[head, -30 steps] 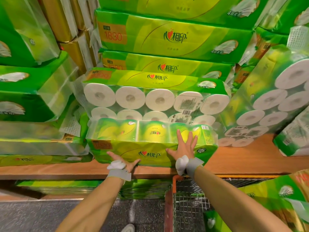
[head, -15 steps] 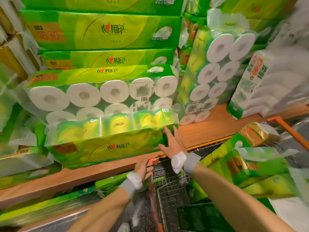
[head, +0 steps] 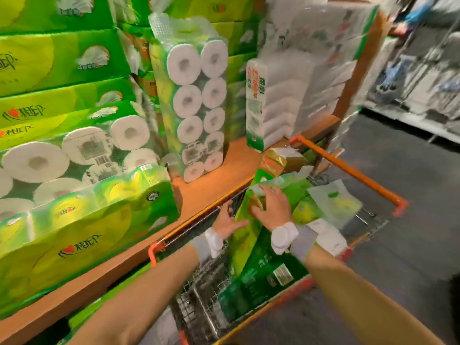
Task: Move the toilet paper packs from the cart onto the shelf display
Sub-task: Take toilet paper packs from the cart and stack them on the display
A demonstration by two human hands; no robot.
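A green toilet paper pack [head: 249, 247] stands on edge, tilted, in the wire cart [head: 348, 170]. My left hand [head: 227, 221] rests against its left face with fingers spread. My right hand [head: 271, 205] lies flat on its upper right face, fingers apart. Neither hand has closed around it. More green packs [head: 308, 207] and a gold pack [head: 281, 160] lie deeper in the cart. The green pack [head: 87, 227] that I pushed in earlier lies on the wooden shelf [head: 224, 170] at the left, touched by neither hand.
Stacked green packs fill the shelf at the left. An upright pack of rolls [head: 196, 108] and a white pack [head: 273, 103] stand on the shelf behind the cart. The orange shelf upright [head: 353, 70] rises at the right. Grey aisle floor [head: 410, 220] lies to the right.
Both hands left the green pack on the shelf and moved right and down into the cart, onto another green pack. My view swung to the right.
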